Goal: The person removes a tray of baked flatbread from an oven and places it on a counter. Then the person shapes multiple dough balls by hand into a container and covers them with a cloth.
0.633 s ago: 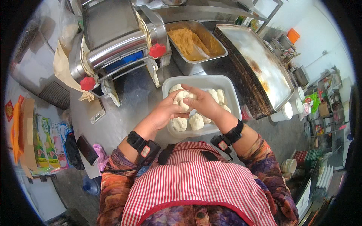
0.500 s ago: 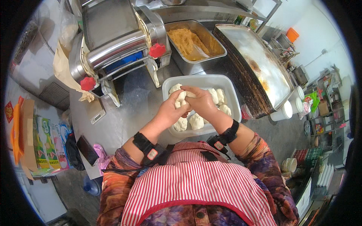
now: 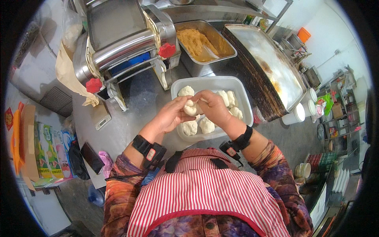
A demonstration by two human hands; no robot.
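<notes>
Between both hands, over a white plastic tub, is a ball of pale dough. My left hand cups it from the left, with the fingers partly behind the dough. From the right, the fingertips of my right hand pinch at its upper edge. Several lumpy dough balls lie in the tub around my hands: a dough ball behind the left fingers, a dough ball at the near side, and others to the right. Part of the tub's floor is hidden under my hands.
A steel roller machine with red knobs stands at the back left. Behind the tub is a steel pan of orange-brown filling. Stacked baking trays rise at the right. On the table's left lie a small scale and a phone.
My hands have loosened around the dough, so more of it shows. The left hand has opened out and turned a little. The right fingers have shifted to the dough's upper edge.
</notes>
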